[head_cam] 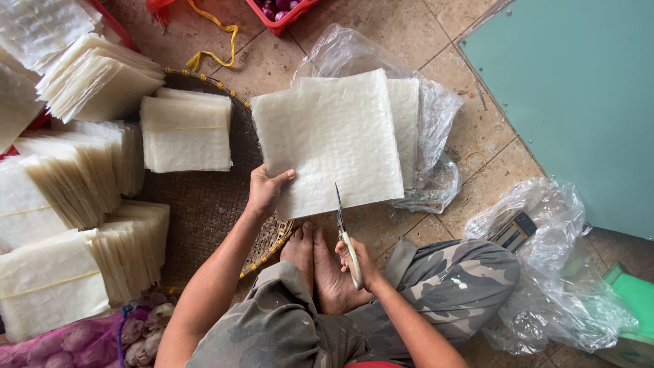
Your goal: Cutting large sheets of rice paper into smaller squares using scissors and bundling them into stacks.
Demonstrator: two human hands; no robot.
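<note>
1. At centre of the head view, the left hand [267, 191] pinches the lower left corner of a square stack of translucent white sheets [327, 140], held tilted above the tiled floor [477, 129], its lower edge running up towards the right.
2. Right hand [359, 262]: its grip is closed round the pale handles of the scissors [344, 228]; the blades appear almost shut, tips touching the stack's lower edge. Long axis near vertical, tips pointing away from the person.
3. Bare feet [317, 262] lie directly beneath the blades.
4. Judged risk: the one-corner hold may let the sheets sag or fan, skewing the cut; the left thumb sits near the blade line.
5. Surroundings: bundled sheet stacks [82, 177] on a woven tray [204, 204]; clear plastic bag [436, 116] under the held stack.
</note>
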